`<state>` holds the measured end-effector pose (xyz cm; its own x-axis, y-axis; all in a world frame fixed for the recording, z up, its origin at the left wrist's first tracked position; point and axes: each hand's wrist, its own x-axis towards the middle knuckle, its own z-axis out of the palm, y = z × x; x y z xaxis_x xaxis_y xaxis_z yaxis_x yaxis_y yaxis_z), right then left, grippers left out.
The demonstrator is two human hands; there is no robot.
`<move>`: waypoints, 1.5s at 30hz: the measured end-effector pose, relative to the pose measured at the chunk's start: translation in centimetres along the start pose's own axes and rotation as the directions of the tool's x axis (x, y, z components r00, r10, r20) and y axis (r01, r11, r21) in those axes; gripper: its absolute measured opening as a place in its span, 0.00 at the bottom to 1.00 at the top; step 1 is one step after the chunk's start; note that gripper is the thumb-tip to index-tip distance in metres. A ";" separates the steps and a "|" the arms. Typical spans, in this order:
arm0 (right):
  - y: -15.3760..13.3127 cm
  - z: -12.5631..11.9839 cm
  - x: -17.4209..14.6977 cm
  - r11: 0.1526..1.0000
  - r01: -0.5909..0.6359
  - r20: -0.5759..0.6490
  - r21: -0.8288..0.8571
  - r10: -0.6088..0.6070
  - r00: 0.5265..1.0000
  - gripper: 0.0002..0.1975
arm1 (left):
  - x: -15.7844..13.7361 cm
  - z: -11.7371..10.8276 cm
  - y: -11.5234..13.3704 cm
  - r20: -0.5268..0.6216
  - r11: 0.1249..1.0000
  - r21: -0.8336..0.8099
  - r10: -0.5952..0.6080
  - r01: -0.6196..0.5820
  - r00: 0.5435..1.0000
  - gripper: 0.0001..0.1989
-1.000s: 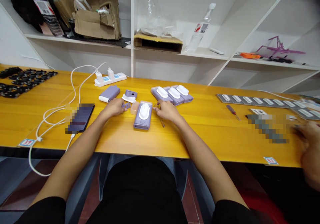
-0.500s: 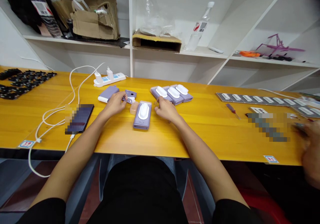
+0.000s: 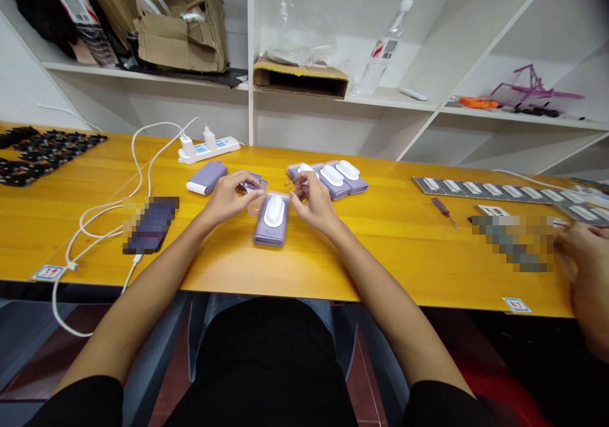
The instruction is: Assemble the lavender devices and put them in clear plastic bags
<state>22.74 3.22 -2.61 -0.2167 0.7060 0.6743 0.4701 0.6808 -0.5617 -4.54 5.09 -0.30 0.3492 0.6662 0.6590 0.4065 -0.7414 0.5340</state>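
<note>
Left hand (image 3: 229, 200) half open, fingers and thumb curved about a small purple piece (image 3: 260, 184); grip unclear. Right hand (image 3: 314, 203) loosely curled, hold likewise indistinct. Between them, a purple case (image 3: 271, 234) lies on the yellow table (image 3: 309, 271), white oval (image 3: 274, 211) uppermost.

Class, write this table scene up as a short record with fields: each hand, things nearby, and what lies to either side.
Left hand: curled beside a purple piece; grip unclear
Right hand: at a thin part too small to identify
Between hands: purple device topped by white oval piece
Behind right hand: three similar devices
Left side: dark phone, white cable attached
Right side: screwdriver, co-worker's hand
</note>
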 end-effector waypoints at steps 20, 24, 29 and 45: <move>-4.4 1.3 -1.3 0.984 0.098 0.052 0.146 -0.106 0.993 0.11 | -0.4 1.3 1.4 -0.158 0.914 0.153 0.398 -0.376 0.904 0.05; -4.7 1.5 -1.4 0.988 0.072 0.062 0.140 -0.081 0.995 0.12 | -0.6 1.3 1.8 -0.150 0.927 0.144 0.367 -0.347 0.918 0.07; -4.8 1.3 -1.3 0.987 0.063 0.047 0.146 -0.070 0.996 0.11 | -0.6 1.2 2.1 -0.147 0.936 0.152 0.338 -0.316 0.930 0.09; -4.9 1.3 -1.3 0.986 0.090 0.017 0.141 -0.094 0.995 0.11 | -0.7 1.3 2.3 -0.157 0.926 0.166 0.364 -0.339 0.918 0.08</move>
<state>19.62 -0.79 -1.33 -0.2743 0.6422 0.7158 0.3229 0.7626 -0.5605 -2.77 3.07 -0.20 0.3357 0.3286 0.8828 0.3979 -0.8989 0.1833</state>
